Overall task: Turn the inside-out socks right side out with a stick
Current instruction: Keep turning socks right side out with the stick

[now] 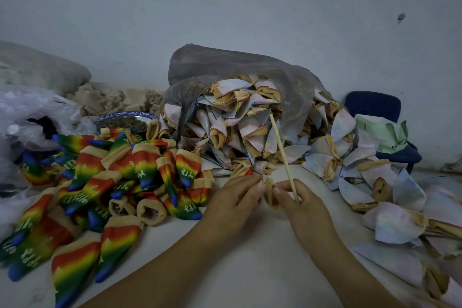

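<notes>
Rainbow socks (100, 182) done, piled left of held sock (268, 192); bigger pale inside-out pile (250, 127) behind it remains. Left hand (235, 197) and right hand (300, 204) pinch its cuff; right also grips stick (282, 150).

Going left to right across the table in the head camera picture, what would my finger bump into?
Pile of rainbow socks → left hand → pinched sock → right hand holding the stick → pile of pale inside-out socks.
</notes>
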Action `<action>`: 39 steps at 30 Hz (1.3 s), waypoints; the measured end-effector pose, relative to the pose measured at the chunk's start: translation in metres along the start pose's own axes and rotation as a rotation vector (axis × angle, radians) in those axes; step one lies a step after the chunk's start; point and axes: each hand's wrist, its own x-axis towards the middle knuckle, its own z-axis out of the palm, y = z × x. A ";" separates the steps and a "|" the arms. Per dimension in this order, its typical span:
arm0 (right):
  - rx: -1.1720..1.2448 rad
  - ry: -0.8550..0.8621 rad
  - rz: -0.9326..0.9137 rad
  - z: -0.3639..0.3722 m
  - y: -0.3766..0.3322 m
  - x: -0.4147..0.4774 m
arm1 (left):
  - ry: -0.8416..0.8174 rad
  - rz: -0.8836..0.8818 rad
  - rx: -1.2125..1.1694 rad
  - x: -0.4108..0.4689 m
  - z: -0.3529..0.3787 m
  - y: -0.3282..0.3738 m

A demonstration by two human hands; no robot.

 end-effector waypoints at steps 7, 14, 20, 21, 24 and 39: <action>0.156 -0.037 -0.030 0.006 -0.007 -0.009 | 0.042 -0.234 -0.298 0.000 0.002 0.010; 0.194 0.010 -0.080 0.005 -0.008 -0.009 | -0.026 -0.246 -0.455 -0.003 0.006 0.024; 0.148 0.049 -0.183 0.008 -0.010 -0.009 | 0.054 -0.305 -0.436 0.000 0.005 0.023; 0.124 0.059 -0.197 0.009 -0.010 -0.009 | 0.061 -0.307 -0.421 -0.001 0.005 0.024; 0.042 0.093 -0.237 0.012 -0.009 -0.010 | 0.098 -0.299 -0.408 -0.001 0.007 0.026; -0.300 0.263 -0.273 0.016 0.003 -0.005 | 0.031 -0.510 -0.951 0.005 0.010 0.035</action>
